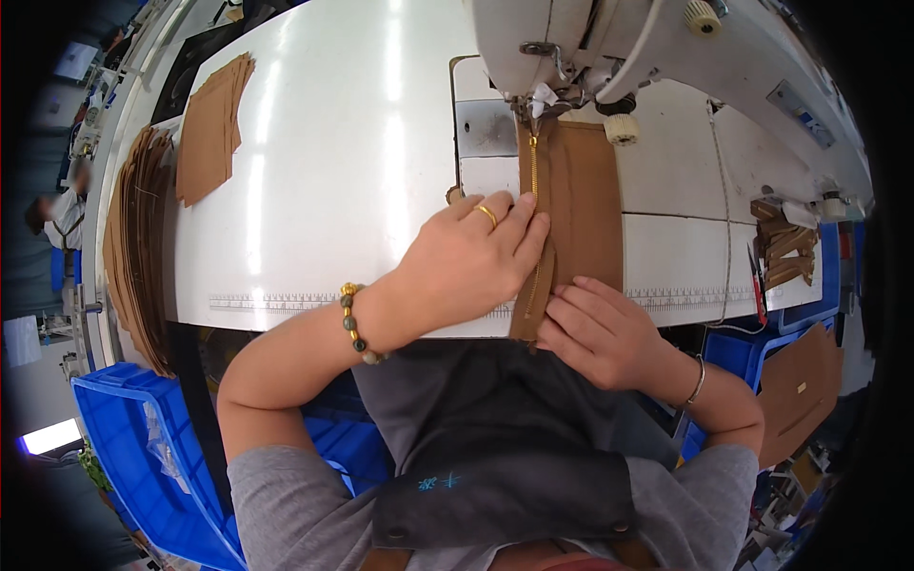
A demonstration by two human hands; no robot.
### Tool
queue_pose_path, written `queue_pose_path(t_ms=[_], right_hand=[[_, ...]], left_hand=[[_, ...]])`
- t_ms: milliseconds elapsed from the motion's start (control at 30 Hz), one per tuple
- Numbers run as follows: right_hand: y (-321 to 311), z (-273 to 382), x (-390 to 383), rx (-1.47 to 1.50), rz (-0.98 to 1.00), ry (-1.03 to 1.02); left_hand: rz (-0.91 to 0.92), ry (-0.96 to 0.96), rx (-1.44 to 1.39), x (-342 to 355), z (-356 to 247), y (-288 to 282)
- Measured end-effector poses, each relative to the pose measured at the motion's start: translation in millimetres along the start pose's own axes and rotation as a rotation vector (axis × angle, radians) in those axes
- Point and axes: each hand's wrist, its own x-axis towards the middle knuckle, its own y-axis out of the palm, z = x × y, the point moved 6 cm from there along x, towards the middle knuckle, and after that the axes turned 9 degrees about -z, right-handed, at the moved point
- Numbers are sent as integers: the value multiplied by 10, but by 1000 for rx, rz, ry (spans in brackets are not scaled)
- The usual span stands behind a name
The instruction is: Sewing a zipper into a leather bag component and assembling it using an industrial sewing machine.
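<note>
My left hand (476,247), wearing a ring, has its fingers bent together over a brass zipper on brown tape (531,295), pressing along its left side. The tape runs up under the presser foot (533,119) of a white sewing machine (657,48). Beside it lies a brown rectangular panel (586,209) on the machine bed. Closer to me, at the bottom edge of the panel, my right hand (595,338) grips the zipper tape and panel edge with curled fingers; its thumb is mostly hidden.
Brown piece stacks (209,128) (133,247) lie on the table's left. Small brown pieces (785,247) and red-handled scissors (757,276) sit at the right. Blue crates (124,409) flank me; a brown panel (800,400) is at lower right. Another person (57,214) works at far left.
</note>
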Motion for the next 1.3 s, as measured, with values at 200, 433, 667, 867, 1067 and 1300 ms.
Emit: queue_pose_path(t_ms=[200, 433, 667, 867, 1067, 1300], right_hand=[[-12, 87, -38, -17, -99, -94], [-29, 84, -13, -21, -111, -114], [-61, 99, -19, 83, -122, -163], [-197, -774, 437, 55, -37, 188], [294, -1184, 367, 29, 208, 301], [242, -1104, 466, 98, 185, 279]], left_hand=[[13, -30, 78, -155, -324, -148], [14, -104, 45, -145, -376, -139], [29, -153, 52, -187, -410, -135], [106, -184, 20, -184, -402, -154], [130, -181, 22, -173, -409, -126], [73, -172, 29, -523, -668, -164]])
